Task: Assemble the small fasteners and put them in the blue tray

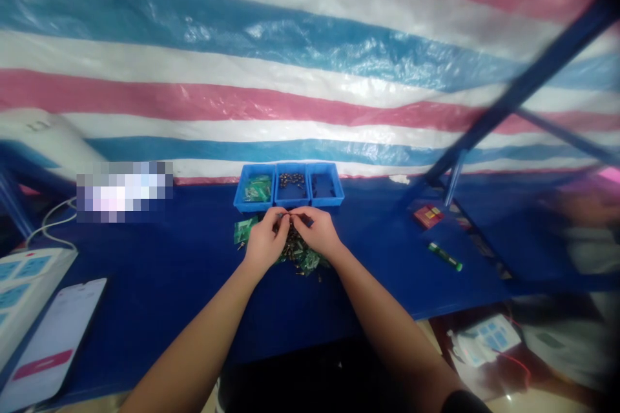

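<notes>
My left hand [266, 237] and my right hand [317, 230] meet fingertip to fingertip above a pile of small metal parts and green packets [296, 248] on the blue tabletop. Both are closed in a pinch around something small and dark, too small to name. A green packet [245, 230] lies just left of my left hand. Beyond my fingers stand three blue bins side by side: the left bin [238, 199] holds green packets, the middle bin [292, 202] small brassy parts, and the right bin [341, 193] a few dark pieces.
A phone [58, 335] and a white power strip [29, 284] lie at the left. A red box [428, 215] and a green tube [445, 257] lie at the right, near a blue metal frame [477, 129]. A striped plastic sheet [290, 97] hangs behind the table.
</notes>
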{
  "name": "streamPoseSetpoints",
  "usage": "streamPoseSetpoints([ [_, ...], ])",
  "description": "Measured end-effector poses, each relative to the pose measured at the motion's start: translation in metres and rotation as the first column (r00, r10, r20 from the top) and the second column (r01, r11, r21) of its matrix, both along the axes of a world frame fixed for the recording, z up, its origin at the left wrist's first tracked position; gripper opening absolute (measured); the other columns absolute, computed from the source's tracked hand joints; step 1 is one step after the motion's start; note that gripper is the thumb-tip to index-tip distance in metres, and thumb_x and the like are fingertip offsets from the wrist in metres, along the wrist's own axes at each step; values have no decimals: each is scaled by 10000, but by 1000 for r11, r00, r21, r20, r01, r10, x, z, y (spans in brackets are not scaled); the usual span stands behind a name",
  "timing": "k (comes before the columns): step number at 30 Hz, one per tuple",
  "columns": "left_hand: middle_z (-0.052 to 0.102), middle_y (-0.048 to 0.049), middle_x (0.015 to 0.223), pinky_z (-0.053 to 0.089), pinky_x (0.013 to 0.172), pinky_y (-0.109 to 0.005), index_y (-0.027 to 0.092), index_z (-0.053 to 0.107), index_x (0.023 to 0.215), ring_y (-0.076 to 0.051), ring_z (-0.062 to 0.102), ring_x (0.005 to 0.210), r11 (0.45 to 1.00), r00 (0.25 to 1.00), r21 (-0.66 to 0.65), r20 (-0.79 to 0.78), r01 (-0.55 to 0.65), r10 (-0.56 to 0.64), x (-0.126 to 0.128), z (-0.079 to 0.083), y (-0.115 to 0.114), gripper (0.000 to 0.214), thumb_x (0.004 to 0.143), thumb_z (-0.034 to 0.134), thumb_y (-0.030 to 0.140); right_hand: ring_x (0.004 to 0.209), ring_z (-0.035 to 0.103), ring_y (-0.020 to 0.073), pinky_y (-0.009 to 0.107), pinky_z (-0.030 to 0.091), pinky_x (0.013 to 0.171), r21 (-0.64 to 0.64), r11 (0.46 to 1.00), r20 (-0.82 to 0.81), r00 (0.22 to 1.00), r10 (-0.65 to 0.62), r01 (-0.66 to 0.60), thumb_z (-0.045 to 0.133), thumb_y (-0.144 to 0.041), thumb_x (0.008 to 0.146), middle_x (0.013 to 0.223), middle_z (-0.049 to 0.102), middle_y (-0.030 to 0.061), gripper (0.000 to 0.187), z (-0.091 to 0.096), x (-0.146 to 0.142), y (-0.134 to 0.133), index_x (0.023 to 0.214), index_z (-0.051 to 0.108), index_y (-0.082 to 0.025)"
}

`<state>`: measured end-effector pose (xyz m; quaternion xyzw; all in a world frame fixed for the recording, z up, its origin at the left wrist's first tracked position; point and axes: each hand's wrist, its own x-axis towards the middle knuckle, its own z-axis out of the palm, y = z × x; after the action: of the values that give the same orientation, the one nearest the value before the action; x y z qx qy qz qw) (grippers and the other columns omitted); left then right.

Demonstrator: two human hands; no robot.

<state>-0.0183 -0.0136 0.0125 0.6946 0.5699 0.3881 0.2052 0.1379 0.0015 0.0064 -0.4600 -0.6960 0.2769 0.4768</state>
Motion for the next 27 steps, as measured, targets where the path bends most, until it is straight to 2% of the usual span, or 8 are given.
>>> streamPoseSetpoints([
  [12,633,23,683,425,579,-229,216,594,917,-131,593,582,1000,1000,25,-20,13,-12,0,3,0,232,922,494,425,836,687,175,289,551,785,-1,1000,-6,1000,14,-14,580,-249,866,929,744,30,170,1,-1,-1,943,730,-223],
  [27,660,16,729,439,593,-229,224,607,977,-129,601,597,999,1000,34,14,16,-17,0,1,-1,242,936,471,420,756,665,154,265,533,721,-38,999,-17,999,32,-32,559,-271,881,878,730,14,170,5,-1,-3,942,711,-225],
])
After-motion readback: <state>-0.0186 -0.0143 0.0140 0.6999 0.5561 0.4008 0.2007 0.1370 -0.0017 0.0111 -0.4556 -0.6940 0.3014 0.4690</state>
